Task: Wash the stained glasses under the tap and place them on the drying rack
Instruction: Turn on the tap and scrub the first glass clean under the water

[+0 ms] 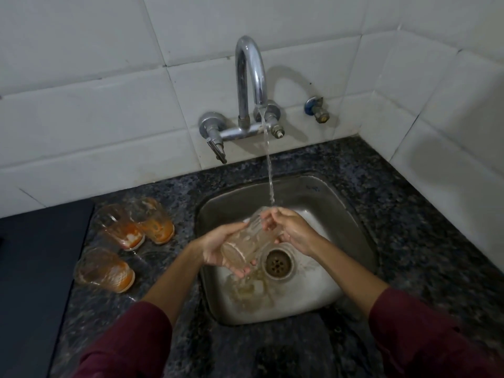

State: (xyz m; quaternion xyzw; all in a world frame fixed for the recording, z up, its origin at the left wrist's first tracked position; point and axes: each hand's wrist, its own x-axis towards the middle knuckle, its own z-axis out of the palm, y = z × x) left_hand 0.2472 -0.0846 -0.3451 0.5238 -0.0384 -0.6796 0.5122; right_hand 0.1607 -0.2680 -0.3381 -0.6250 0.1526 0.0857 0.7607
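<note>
A clear ribbed glass (pixel 246 242) lies tilted over the steel sink (pixel 351 214), its mouth up toward the running water. My left hand (pixel 218 248) cups the glass from below and the left. My right hand (pixel 290 230) is at its rim, fingers on or inside the mouth. Water falls from the chrome tap (pixel 251 77) onto the rim and my right fingers. Three orange-stained glasses stand upright on the counter to the left: one (pixel 122 227), a second (pixel 154 219) and a nearer third (pixel 105 270). No drying rack is in view.
A dark speckled granite counter (pixel 409 203) surrounds the sink. The sink drain (pixel 278 264) sits just right of the held glass, with cloudy water around it. A dark flat surface (pixel 35 268) borders the counter on the left. White tiled walls stand behind and to the right.
</note>
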